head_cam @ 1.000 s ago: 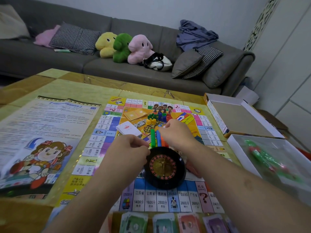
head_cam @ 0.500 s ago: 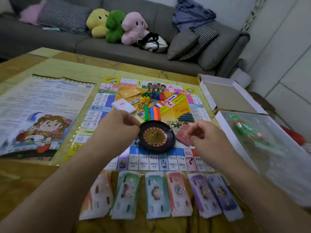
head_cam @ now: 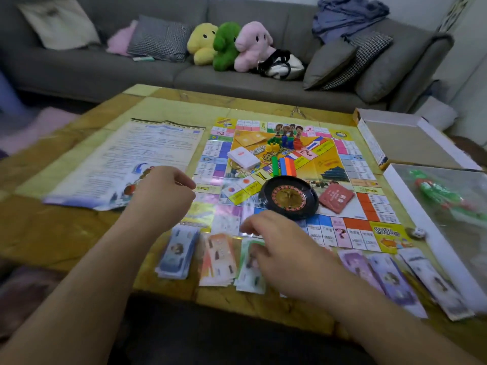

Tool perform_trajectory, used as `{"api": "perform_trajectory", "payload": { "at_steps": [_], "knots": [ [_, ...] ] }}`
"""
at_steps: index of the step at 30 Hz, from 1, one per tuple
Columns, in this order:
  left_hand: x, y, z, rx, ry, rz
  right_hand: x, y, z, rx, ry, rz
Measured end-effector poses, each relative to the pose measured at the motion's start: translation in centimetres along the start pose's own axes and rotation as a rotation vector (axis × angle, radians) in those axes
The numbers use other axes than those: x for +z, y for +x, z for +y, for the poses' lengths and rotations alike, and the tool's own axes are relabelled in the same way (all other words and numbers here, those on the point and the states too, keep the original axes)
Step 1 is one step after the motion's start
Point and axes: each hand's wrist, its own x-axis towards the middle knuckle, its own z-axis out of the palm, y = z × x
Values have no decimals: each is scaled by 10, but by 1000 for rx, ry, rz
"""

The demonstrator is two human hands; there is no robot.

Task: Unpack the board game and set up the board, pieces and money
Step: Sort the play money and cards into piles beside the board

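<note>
The game board (head_cam: 342, 154) lies flat on the table. On it stand a black roulette wheel (head_cam: 288, 197), a white card deck (head_cam: 242, 156), a red card deck (head_cam: 336, 198), coloured pawns (head_cam: 283, 142) and coloured bars (head_cam: 283, 165). Along the near edge lie money stacks: blue (head_cam: 179, 251), orange (head_cam: 218, 256), green (head_cam: 250, 272) and purple (head_cam: 369, 270). My left hand (head_cam: 163, 196) hovers curled in a fist over the board's left edge; nothing shows in it. My right hand (head_cam: 284, 246) hangs with relaxed fingers over the green stack.
A rules sheet (head_cam: 147, 154) lies left of the board. The box lid (head_cam: 411, 140) and the box base (head_cam: 421, 233), holding a plastic bag of green and red bits, sit at the right. A white die (head_cam: 418, 232) rests by the board's corner. A grey sofa (head_cam: 105, 72) stands behind.
My right hand has left the red cards and swung left and nearer, over the money stacks. My left hand has drifted left, away from the roulette wheel. The view has tilted down.
</note>
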Motion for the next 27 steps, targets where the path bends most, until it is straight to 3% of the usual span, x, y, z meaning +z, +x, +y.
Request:
{"api": "perform_trajectory", "payload": {
  "at_steps": [10,27],
  "knots": [
    [-30,3,-21,-38,-161,53,57,72,-84,-29,-295,-98],
    [-30,9,-21,34,-156,21,51,71,-112,49,-238,-179]
  ]
}}
